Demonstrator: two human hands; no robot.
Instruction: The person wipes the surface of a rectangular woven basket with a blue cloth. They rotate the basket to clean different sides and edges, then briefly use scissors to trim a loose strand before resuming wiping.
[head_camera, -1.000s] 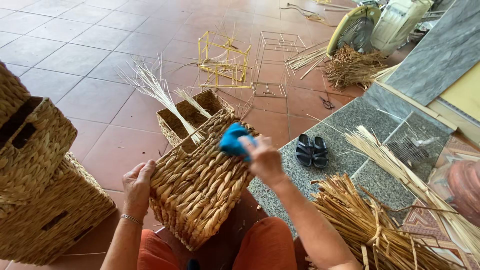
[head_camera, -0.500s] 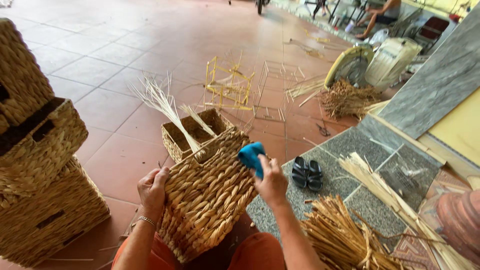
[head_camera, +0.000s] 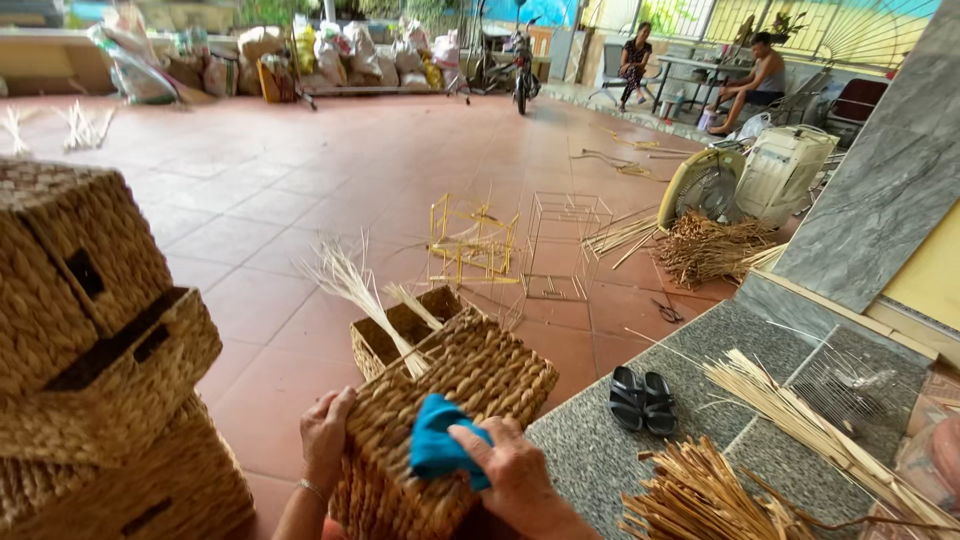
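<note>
Since half a second ago the view has tilted up to take in the far yard, and the right hand with its blue cloth has slid from the basket's top edge down onto its near face.

At the far left a stack of woven baskets (head_camera: 95, 350) stands on the tiled floor (head_camera: 260, 210). Just right of it, near the bottom edge, the left hand (head_camera: 327, 432) grips the left side of the basket (head_camera: 450, 420), fingers curled round its corner, thumb on the near face. The basket is tilted, its base toward the person. The right hand (head_camera: 512, 472) lies on that face, fingers half closed over the cloth (head_camera: 438, 450), pressing it against the weave.

Just beyond the basket sits an open box basket (head_camera: 385, 335) with pale straw (head_camera: 345, 280) sticking up out of it. Farther off stand a yellow wire frame (head_camera: 472, 242) and a bare wire frame (head_camera: 565, 245). To the right, black sandals (head_camera: 642, 398) rest on the stone step (head_camera: 590, 450), with reed bundles (head_camera: 700, 495) near them. At the far right lie a fan (head_camera: 700, 185) and a heap of reeds (head_camera: 712, 245).
</note>
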